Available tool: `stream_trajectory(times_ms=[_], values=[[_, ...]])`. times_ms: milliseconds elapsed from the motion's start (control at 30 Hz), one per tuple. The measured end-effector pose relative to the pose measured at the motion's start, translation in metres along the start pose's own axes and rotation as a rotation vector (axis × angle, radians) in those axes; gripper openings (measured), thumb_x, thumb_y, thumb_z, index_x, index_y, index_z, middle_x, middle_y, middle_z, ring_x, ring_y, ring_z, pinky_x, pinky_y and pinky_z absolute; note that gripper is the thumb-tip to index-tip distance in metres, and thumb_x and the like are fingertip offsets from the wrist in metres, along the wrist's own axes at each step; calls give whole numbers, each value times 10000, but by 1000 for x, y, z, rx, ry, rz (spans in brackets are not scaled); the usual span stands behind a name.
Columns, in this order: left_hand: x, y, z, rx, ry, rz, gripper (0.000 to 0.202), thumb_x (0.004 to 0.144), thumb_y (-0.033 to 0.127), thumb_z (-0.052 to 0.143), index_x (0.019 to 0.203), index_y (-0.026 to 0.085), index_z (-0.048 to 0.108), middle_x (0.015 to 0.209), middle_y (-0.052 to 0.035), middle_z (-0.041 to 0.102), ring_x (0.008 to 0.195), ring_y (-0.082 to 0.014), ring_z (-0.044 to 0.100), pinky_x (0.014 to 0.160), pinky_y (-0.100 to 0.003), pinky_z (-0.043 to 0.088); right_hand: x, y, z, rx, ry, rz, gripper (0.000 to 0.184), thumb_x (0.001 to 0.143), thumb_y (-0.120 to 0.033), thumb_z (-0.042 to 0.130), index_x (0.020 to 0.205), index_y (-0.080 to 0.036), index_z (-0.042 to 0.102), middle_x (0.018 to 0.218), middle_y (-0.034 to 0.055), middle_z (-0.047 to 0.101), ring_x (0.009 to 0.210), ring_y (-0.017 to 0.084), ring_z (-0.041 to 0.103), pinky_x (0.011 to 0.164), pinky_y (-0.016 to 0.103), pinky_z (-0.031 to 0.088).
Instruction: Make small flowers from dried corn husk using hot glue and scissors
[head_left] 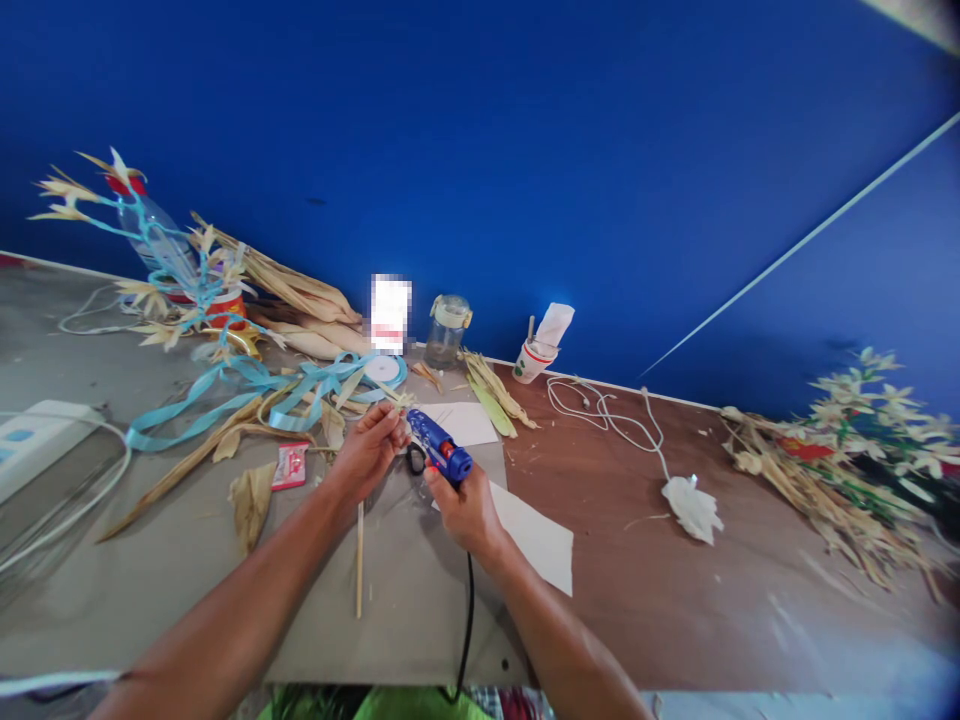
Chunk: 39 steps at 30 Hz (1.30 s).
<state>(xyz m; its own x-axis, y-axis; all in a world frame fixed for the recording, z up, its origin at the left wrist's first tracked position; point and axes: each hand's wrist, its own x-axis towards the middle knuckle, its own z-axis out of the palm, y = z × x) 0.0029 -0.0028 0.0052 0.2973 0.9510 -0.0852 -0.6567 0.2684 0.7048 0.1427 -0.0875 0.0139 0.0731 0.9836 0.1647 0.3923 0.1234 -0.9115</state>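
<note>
My right hand (466,505) is wrapped around a blue hot glue gun (442,446), whose black cord hangs down past the table's front edge. The gun's front end points at my left hand (373,442). Pinched in those left fingertips is a small pale piece of corn husk (403,402), partly hidden by the fingers; its exact shape is unclear. Beneath both hands lie white sheets of paper (536,540). A thin wooden stick (359,570) rests on the grey tabletop below my left hand.
Left: corn-husk flowers on blue stems (204,290), blue ribbon (180,403), dried husks (300,290), a red packet (290,466) and a power strip (41,445). Behind: a glass jar (445,335) and a paper cup (534,362). Right: a white cable (630,440) and husk bundles (825,500).
</note>
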Motion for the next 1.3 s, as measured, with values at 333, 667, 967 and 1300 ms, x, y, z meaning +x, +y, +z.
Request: stream_trajectory(times_ms=[333, 667, 967, 1300], values=[[0, 0, 0, -9, -27, 15, 142, 731, 202, 680, 779, 182, 548, 553, 52, 503, 518, -68, 470, 594, -206, 452, 0, -1, 0, -13, 6, -10, 266, 801, -368, 523, 888, -133, 615, 679, 22, 568, 583, 131, 495, 542, 230, 422], [0, 0, -2, -21, -24, 9, 123, 731, 183, 678, 768, 175, 561, 562, 49, 499, 520, -63, 465, 633, -231, 478, 3, -4, -4, 19, 36, -27, 260, 810, -363, 510, 871, -133, 614, 719, 38, 590, 618, 142, 512, 565, 239, 429], [0, 1, 0, -62, -29, 15, 150, 712, 173, 695, 761, 178, 553, 554, 46, 508, 520, -70, 491, 577, -209, 463, -1, -1, -2, 25, -13, -20, 266, 806, -377, 532, 899, -137, 603, 701, 19, 570, 599, 127, 495, 549, 229, 420], [-3, 6, 3, -119, -37, 8, 150, 693, 141, 698, 745, 180, 563, 641, 39, 538, 555, -65, 498, 642, -246, 484, -6, -12, -15, -37, 2, -152, 203, 801, -350, 547, 897, -175, 512, 787, 15, 546, 689, 138, 500, 639, 257, 414]])
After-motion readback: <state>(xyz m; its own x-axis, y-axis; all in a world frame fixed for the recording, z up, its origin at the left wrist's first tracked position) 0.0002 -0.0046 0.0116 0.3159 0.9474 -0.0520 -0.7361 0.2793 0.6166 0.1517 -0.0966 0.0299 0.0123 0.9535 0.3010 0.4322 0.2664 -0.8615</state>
